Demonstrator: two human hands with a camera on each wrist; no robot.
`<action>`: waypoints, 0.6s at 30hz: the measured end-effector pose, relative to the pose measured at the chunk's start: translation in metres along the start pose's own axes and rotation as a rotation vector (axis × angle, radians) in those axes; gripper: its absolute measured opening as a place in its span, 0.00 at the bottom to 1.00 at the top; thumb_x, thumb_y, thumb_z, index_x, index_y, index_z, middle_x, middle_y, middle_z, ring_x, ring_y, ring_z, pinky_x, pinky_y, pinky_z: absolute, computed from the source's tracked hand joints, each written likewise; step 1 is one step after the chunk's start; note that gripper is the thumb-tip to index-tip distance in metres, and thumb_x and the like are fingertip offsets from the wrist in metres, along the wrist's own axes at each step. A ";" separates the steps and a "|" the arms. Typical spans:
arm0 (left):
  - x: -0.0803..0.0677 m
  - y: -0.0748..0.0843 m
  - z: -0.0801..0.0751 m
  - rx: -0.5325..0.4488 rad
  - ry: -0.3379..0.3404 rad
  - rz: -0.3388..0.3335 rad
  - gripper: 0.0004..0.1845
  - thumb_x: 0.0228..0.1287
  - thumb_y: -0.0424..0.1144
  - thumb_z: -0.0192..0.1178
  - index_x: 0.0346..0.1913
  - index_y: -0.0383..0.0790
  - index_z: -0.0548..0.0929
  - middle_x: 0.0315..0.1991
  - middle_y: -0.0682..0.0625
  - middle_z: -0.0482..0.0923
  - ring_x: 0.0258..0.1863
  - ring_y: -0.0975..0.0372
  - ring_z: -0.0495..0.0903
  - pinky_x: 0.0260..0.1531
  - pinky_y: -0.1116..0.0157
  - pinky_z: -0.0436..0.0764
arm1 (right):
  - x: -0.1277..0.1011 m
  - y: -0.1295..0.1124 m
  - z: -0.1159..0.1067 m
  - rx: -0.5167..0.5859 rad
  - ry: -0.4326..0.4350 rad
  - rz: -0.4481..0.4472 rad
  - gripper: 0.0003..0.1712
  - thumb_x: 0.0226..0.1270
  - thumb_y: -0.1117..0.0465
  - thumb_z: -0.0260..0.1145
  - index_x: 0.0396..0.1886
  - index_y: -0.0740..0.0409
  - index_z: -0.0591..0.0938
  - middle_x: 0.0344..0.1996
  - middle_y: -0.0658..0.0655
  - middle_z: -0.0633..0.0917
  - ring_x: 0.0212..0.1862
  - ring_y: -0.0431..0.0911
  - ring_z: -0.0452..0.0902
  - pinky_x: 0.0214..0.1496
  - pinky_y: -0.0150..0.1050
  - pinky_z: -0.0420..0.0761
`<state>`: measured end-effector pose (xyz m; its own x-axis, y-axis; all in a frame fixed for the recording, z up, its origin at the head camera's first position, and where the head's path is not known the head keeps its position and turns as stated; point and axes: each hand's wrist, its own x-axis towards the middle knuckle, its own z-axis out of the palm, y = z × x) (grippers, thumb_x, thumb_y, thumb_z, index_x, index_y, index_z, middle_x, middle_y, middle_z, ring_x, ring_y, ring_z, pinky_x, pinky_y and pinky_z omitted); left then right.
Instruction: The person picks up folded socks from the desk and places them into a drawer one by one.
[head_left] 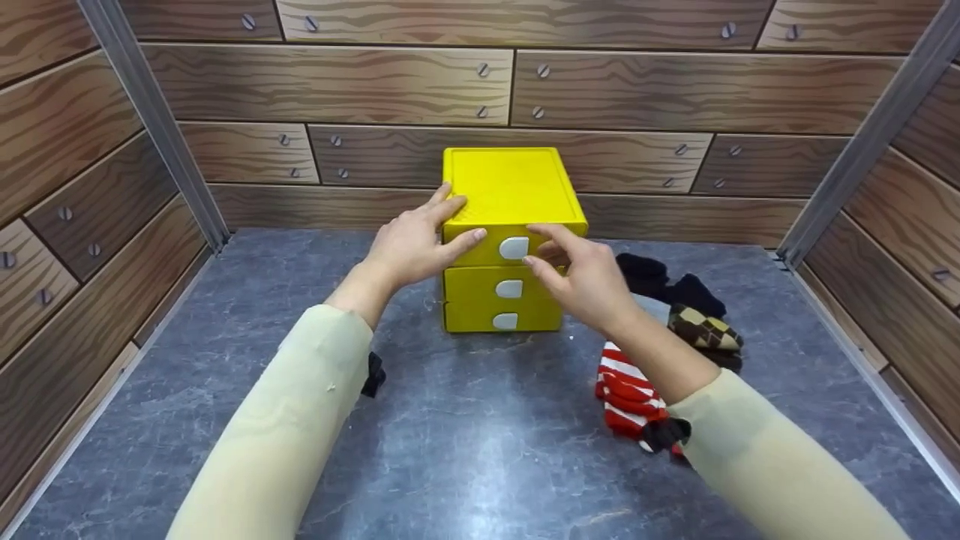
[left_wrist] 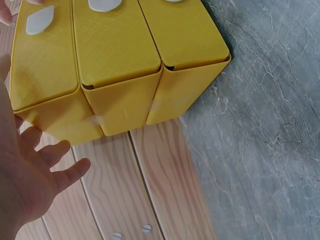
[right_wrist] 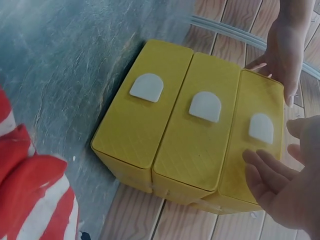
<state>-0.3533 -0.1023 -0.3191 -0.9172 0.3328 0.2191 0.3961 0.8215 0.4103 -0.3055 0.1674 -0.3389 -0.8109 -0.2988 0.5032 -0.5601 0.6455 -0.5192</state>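
Small yellow plastic three-drawer chest (head_left: 510, 240) steadied at its top left corner, top drawer about to be taken.

The chest stands on the grey marbled tabletop (head_left: 465, 442) against the wood-plank back wall (head_left: 337, 82). The left hand (head_left: 412, 244) is laid on its top left corner, fingers fairly straight, nothing clasped. The right hand (head_left: 581, 274) is held relaxed just before the top drawer's white tab handle (head_left: 514, 247); contact cannot be told. The chest is judged light, rigid and smooth, so bracing is advised. The white tab is the natural hold. A red-and-white striped sock (head_left: 626, 394) and darker socks (head_left: 694, 311) lie at the right.
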 end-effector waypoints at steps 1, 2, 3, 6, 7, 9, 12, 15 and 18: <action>0.000 0.000 0.001 -0.001 0.000 0.001 0.48 0.71 0.79 0.44 0.85 0.56 0.61 0.86 0.55 0.46 0.78 0.48 0.66 0.70 0.44 0.72 | 0.001 0.002 0.001 0.007 -0.016 0.011 0.25 0.78 0.54 0.71 0.70 0.51 0.81 0.46 0.56 0.91 0.44 0.49 0.89 0.49 0.49 0.89; 0.000 0.001 0.002 -0.004 -0.001 0.001 0.48 0.71 0.79 0.44 0.85 0.56 0.61 0.86 0.55 0.46 0.78 0.48 0.66 0.70 0.44 0.72 | 0.002 0.003 0.002 0.017 -0.031 0.023 0.25 0.78 0.53 0.70 0.70 0.51 0.81 0.46 0.55 0.92 0.44 0.49 0.89 0.48 0.49 0.89; 0.000 0.001 0.002 -0.006 -0.003 0.002 0.48 0.71 0.79 0.44 0.85 0.56 0.61 0.86 0.55 0.46 0.78 0.48 0.66 0.70 0.44 0.72 | 0.002 0.004 0.002 0.028 -0.045 0.037 0.25 0.78 0.53 0.70 0.70 0.50 0.81 0.46 0.55 0.92 0.44 0.49 0.89 0.48 0.49 0.89; 0.000 0.001 0.005 -0.009 -0.009 0.004 0.48 0.71 0.79 0.44 0.85 0.56 0.61 0.86 0.55 0.46 0.78 0.48 0.66 0.70 0.44 0.72 | 0.003 0.009 0.004 0.066 -0.072 0.077 0.24 0.78 0.52 0.70 0.70 0.49 0.81 0.47 0.55 0.92 0.44 0.49 0.89 0.49 0.50 0.89; 0.000 0.001 0.005 -0.010 -0.009 0.004 0.48 0.71 0.79 0.44 0.85 0.56 0.61 0.86 0.55 0.46 0.78 0.48 0.66 0.70 0.44 0.72 | 0.004 0.009 0.004 0.079 -0.079 0.090 0.24 0.78 0.51 0.70 0.70 0.48 0.81 0.47 0.55 0.91 0.45 0.49 0.89 0.49 0.50 0.89; 0.000 0.000 0.005 -0.011 -0.009 0.002 0.47 0.72 0.79 0.44 0.85 0.56 0.61 0.86 0.55 0.46 0.78 0.47 0.66 0.71 0.44 0.72 | 0.005 0.010 0.005 0.104 -0.091 0.113 0.23 0.78 0.50 0.69 0.69 0.47 0.81 0.48 0.54 0.91 0.46 0.48 0.88 0.51 0.50 0.89; 0.000 0.000 0.004 -0.011 -0.004 -0.004 0.47 0.72 0.79 0.44 0.85 0.57 0.61 0.86 0.55 0.46 0.78 0.48 0.66 0.71 0.44 0.71 | 0.007 0.011 0.006 0.135 -0.108 0.117 0.22 0.79 0.50 0.69 0.67 0.47 0.81 0.49 0.54 0.90 0.47 0.49 0.88 0.53 0.51 0.88; 0.000 -0.001 0.002 -0.013 -0.002 -0.009 0.47 0.72 0.79 0.44 0.85 0.57 0.61 0.86 0.56 0.46 0.78 0.49 0.65 0.72 0.45 0.70 | 0.008 0.011 0.007 0.158 -0.123 0.114 0.21 0.79 0.50 0.69 0.67 0.48 0.81 0.50 0.55 0.90 0.48 0.50 0.88 0.54 0.52 0.88; 0.001 0.000 0.000 -0.020 0.002 -0.016 0.47 0.72 0.79 0.43 0.85 0.57 0.61 0.86 0.56 0.46 0.79 0.49 0.65 0.72 0.45 0.70 | 0.009 0.010 0.008 0.176 -0.127 0.113 0.21 0.78 0.52 0.69 0.66 0.48 0.81 0.50 0.55 0.90 0.48 0.50 0.88 0.54 0.52 0.87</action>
<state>-0.3543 -0.1024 -0.3187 -0.9232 0.3189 0.2143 0.3824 0.8170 0.4316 -0.3197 0.1657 -0.3450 -0.8786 -0.3250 0.3499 -0.4767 0.5510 -0.6850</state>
